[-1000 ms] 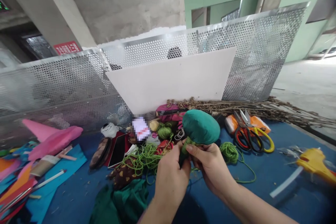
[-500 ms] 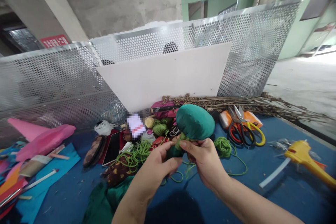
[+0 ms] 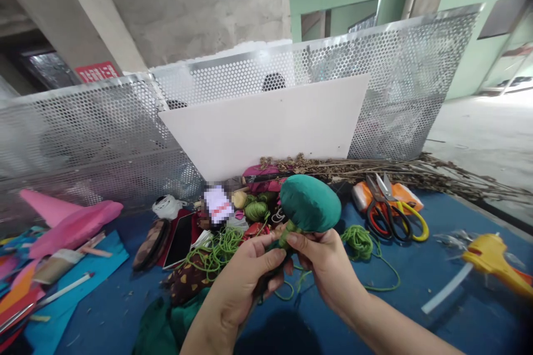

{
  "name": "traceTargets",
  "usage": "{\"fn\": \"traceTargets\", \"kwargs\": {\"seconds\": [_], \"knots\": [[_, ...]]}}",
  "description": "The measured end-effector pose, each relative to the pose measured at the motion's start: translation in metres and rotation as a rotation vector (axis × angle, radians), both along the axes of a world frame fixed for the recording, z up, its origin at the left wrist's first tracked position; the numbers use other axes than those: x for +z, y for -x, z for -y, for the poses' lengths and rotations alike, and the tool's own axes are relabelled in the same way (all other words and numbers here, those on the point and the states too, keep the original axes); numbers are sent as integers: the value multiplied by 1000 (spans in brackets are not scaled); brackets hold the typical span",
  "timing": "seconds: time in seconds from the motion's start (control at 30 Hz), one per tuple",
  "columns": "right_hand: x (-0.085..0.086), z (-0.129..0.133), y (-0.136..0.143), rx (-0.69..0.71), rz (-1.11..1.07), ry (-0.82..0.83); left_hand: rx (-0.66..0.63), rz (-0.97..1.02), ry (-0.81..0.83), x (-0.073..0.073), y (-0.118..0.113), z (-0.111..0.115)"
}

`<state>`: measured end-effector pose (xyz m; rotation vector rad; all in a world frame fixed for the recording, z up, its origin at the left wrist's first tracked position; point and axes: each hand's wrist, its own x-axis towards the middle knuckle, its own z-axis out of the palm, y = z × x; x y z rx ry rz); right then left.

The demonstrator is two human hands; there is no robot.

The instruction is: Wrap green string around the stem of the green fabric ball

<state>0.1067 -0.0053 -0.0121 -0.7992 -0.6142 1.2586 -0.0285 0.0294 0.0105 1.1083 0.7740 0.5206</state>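
Observation:
A stuffed, rounded bundle of green satin cloth [image 3: 310,202] stands up from between my hands. Light green cord [image 3: 290,231] is wound around its narrow neck. My left hand [image 3: 266,266] is closed around the darker gathered cloth below the neck. With thumb and fingers, my right hand [image 3: 318,249] pinches the bundle at the wound neck, just under the round part; its far fingers are hidden. Beyond my right hand lies a ball of green cord [image 3: 358,241], its loose strand trailing over the blue table. More green cord [image 3: 222,252] lies tangled left of my hands.
Two pairs of scissors [image 3: 389,213] and a yellow glue gun [image 3: 491,260] lie at right. Pink felt [image 3: 75,222] and coloured sheets [image 3: 91,266] cover the left. Dry stalks [image 3: 395,169] run along the back, before a white board [image 3: 270,127] and perforated metal screen [image 3: 400,77].
My left hand's fingers have shifted on the gathered cloth, with the thumb now nearer the neck. The view has tilted slightly, so everything sits a little lower. My right hand keeps its pinch.

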Motion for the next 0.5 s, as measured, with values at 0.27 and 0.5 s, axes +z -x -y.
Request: {"fn": "traceTargets", "kwargs": {"seconds": [0.27, 0.5], "knots": [[-4, -4, -3, -66, -1, 12, 50, -211, -330, -2, 0, 5], [3, -3, -9, -105, 8, -26, 125, -341, -477, 2, -8, 16]]}}
